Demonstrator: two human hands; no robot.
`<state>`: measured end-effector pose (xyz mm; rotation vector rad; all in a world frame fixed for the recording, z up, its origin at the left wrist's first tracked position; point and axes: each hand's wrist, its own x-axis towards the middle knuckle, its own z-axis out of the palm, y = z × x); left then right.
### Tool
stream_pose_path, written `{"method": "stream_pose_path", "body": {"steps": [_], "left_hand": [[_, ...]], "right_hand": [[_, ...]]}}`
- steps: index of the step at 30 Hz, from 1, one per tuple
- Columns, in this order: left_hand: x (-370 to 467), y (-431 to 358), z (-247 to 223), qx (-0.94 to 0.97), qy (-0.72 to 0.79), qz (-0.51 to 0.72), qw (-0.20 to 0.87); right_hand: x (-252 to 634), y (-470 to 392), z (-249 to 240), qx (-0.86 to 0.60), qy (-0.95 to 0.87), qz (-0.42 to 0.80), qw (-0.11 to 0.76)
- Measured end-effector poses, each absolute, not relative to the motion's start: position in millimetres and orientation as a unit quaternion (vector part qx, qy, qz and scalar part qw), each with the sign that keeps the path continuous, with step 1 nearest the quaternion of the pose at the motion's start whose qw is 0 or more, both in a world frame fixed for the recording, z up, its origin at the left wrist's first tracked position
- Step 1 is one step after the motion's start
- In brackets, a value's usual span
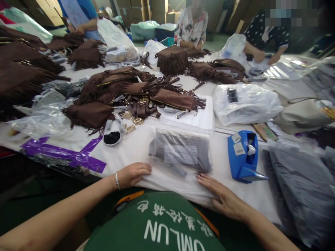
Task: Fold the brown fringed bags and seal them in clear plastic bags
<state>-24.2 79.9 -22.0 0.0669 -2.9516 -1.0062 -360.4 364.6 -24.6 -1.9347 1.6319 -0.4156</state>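
Note:
My left hand (pixel 134 175) rests at the near edge of the white-covered table (pixel 123 155), fingers stretched out and holding nothing. On the other side my right hand (pixel 222 195) lies with its fingers spread, the fingertips by the lower right corner of a clear plastic bag (pixel 183 150). Inside that bag is a folded dark grey item with a pale label; its kind is hidden by the plastic. Whether my right fingertips touch the bag I cannot tell. Right of the bag stands a blue tape dispenser (pixel 242 157).
Brown fringed bags (pixel 112 87) are heaped beyond. Purple tape (pixel 65 153) lies along the left edge, near a small white dish (pixel 112 137) with black stuff. Grey plastic-wrapped items (pixel 300 188) fill the right corner. Several people work across the table, one in a floral top (pixel 185 26).

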Motion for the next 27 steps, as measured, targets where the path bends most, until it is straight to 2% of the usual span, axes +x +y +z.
{"method": "stream_pose_path", "body": {"steps": [3, 6, 12, 15, 18, 20, 24, 27], "left_hand": [[-21, 81, -36, 0.132, -0.907, -0.384, 0.109], [-22, 88, -46, 0.242, -0.864, -0.416, 0.152], [-44, 97, -46, 0.419, -0.815, -0.332, 0.222], [-48, 88, -46, 0.457, -0.810, -0.297, 0.216], [-43, 74, -40, 0.478, -0.814, -0.296, 0.146], [-43, 69, -30, 0.475, -0.830, -0.267, 0.119], [-67, 78, 0, 0.315, -0.918, -0.144, 0.193], [-99, 98, 6, 0.193, -0.951, -0.149, 0.192]], "right_hand": [[-367, 370, -24, -0.714, 0.619, -0.145, 0.293], [-369, 371, -41, -0.690, 0.645, -0.187, 0.269], [-341, 357, -80, -0.531, 0.751, -0.368, 0.140], [-317, 345, -76, -0.423, 0.816, -0.378, 0.112], [-303, 335, -64, -0.363, 0.854, -0.343, 0.149], [-300, 329, -57, -0.351, 0.868, -0.312, 0.158], [-302, 324, -53, -0.357, 0.885, -0.255, 0.155], [-304, 322, -53, -0.360, 0.884, -0.249, 0.162]]}}
